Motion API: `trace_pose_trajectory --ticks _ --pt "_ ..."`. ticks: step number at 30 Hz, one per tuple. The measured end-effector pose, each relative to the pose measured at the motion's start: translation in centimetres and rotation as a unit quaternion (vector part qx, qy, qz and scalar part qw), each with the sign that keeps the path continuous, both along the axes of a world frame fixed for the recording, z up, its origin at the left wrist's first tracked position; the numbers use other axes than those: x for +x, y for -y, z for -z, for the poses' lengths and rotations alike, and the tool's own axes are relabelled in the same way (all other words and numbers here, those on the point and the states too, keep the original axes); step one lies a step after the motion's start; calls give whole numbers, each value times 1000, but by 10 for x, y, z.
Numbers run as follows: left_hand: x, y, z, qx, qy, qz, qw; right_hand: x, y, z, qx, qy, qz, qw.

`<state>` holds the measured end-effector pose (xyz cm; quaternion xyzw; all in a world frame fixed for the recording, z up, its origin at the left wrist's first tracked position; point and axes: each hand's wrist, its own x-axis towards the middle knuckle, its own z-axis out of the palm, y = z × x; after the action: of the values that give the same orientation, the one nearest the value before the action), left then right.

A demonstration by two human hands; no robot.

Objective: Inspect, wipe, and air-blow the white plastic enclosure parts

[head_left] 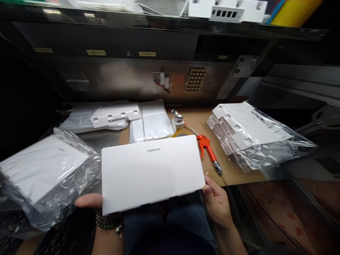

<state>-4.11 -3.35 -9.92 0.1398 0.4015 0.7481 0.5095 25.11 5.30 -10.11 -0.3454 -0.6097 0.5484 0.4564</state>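
A white plastic router cover [152, 173] marked HUAWEI, its lettering upside down to me, is held up over the table's front edge. My right hand [216, 202] grips its lower right corner, thumb in front. At the lower left corner, my left hand [91, 202] supports the cover from behind; its thumb sticks out sideways and the other fingers are hidden. Notches run along the cover's near edge. Just beyond it lie an orange air blow gun [208, 148], a small pump-top bottle [178, 123] and a partly covered roll of yellow tape [183, 133].
Bagged white covers are stacked at right [261, 124], and more bagged covers [45, 166] lie at left. Behind are clear plastic bags [152, 120] and a loose white cover [115, 115]. A shelf [159, 21] crosses above; a sticker sheet [196, 80] hangs on the back panel.
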Motion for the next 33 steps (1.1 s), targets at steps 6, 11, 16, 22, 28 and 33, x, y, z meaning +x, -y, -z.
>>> trace_pose_trajectory --ticks 6,11,16,22,28,33 --pt "-16 -2 -22 -72 -115 5 991 -4 -9 -8 33 26 -9 999" --pt "-27 -3 -52 -136 -233 -35 962 0 -35 -9 99 84 -34 991" --pt "-18 3 -57 -44 -296 -28 954 -4 -54 -25 94 56 -30 994" --pt "-1 -3 -61 -32 -246 -21 968 -12 -59 -26 119 24 -3 993" --pt "10 -7 -66 -25 -233 -32 972 -7 -60 -11 123 26 0 992" --pt "2 -8 -74 -5 -356 65 932 -2 -62 0 130 40 8 991"
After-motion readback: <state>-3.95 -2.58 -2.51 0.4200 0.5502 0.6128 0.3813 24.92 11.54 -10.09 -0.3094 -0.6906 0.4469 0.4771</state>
